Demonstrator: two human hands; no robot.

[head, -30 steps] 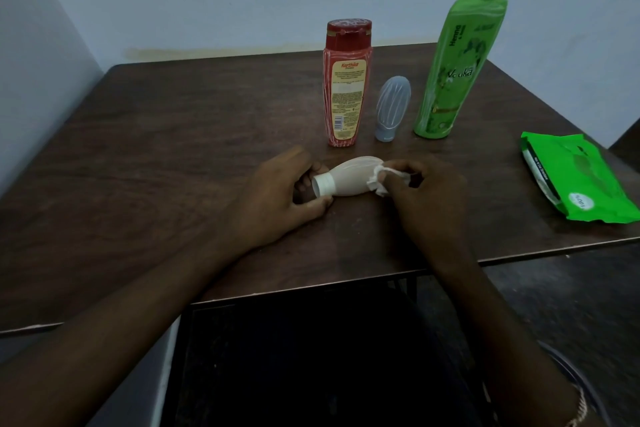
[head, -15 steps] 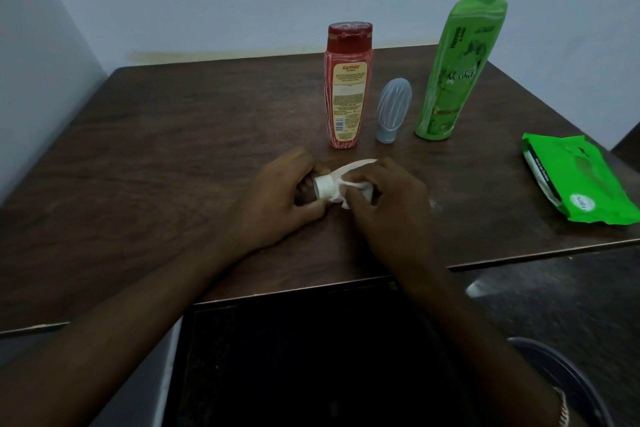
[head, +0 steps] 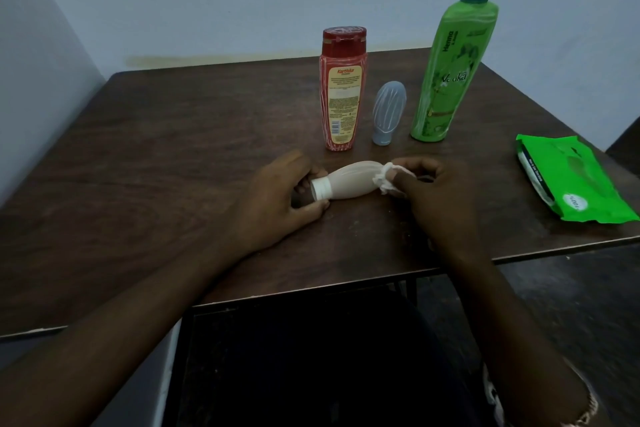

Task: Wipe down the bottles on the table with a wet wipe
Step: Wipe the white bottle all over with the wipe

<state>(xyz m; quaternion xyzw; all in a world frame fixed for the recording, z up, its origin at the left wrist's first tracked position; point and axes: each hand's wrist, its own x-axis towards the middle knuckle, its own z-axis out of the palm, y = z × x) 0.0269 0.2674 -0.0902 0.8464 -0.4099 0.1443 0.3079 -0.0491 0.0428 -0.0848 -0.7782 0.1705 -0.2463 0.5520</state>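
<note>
A small white bottle [head: 349, 180] lies on its side near the front of the counter [head: 173, 149], cap pointing left. The left hand [head: 277, 198] curls its fingers round the cap end, likely to steady it. The right hand [head: 440, 198] pinches a crumpled wipe [head: 382, 180] against the bottle's base, seemingly to rub that end. The bottle is pear-shaped, off-white and faintly ribbed.

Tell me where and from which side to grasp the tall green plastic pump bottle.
Probably around the mid-body of the tall green plastic pump bottle, coming from the right: it stands upright, and the small grey ribbed bottle stands close on its left.
</note>
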